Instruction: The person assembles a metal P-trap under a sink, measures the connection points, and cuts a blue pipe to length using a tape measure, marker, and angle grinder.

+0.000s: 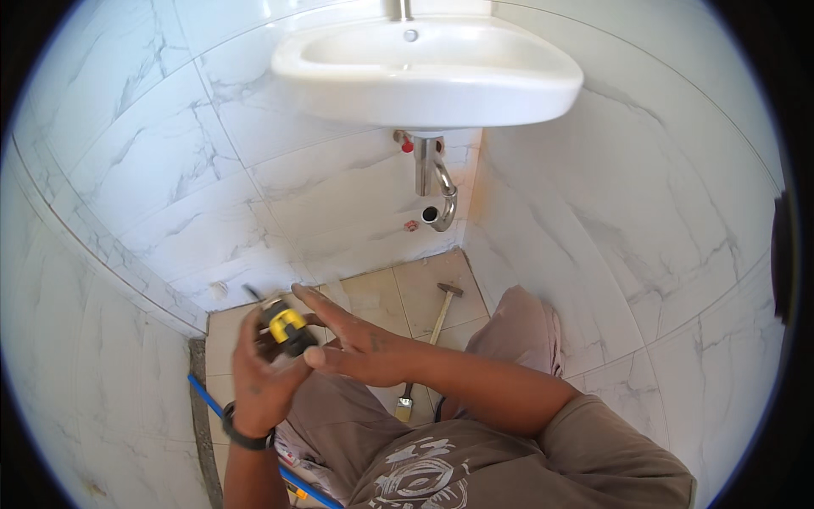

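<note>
Two hands [264, 383] [369, 346], one yellow-black tool [287, 325]

A white ceramic washbasin [432, 97] with rounded front is fixed at the wall of white, grey-veined tiles [161, 153]. Below it hangs a bent drain pipe of shiny metal [448, 199], and beside its upper part sits a small round red cap [408, 147]. On the beige floor tiles [420, 293] lie a wooden-handled hammer [442, 316] and a pale-bristled paintbrush [404, 409]. The long thin blue bar [203, 395] at lower left is perhaps a tube; its middle is hidden.
</note>
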The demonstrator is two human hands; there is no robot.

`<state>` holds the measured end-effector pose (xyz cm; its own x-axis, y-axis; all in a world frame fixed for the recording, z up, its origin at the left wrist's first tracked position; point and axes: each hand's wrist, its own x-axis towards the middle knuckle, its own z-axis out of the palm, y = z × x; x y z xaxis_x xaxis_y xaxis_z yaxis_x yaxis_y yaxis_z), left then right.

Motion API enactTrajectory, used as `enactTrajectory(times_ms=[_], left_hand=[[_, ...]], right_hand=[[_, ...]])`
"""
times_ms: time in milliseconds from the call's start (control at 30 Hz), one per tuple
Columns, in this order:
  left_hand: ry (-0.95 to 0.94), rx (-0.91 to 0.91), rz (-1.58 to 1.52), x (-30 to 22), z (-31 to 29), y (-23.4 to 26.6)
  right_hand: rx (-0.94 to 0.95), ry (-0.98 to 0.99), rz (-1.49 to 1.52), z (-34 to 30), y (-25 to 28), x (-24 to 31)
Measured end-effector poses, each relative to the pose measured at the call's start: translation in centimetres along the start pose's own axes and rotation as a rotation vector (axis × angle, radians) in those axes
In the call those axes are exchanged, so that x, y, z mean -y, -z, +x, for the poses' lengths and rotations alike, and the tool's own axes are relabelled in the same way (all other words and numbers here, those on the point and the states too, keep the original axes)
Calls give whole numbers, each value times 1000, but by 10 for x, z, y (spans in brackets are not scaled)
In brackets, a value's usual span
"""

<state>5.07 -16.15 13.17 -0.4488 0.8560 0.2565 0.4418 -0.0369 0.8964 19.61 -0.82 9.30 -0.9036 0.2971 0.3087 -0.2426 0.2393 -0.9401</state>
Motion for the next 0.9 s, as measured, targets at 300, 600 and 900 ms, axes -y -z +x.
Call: enactTrajectory(times_ms=[300, 600, 900], left_hand=[[433, 310, -462, -11, 80, -94], [298, 130, -205, -19, 156, -119], [152, 157, 22, 2, 237, -165]], right_hand=[[-479, -98, -334, -43, 72, -32], [-266, -470, -62, -42, 154, -89], [-208, -650, 194, -40, 197, -162]])
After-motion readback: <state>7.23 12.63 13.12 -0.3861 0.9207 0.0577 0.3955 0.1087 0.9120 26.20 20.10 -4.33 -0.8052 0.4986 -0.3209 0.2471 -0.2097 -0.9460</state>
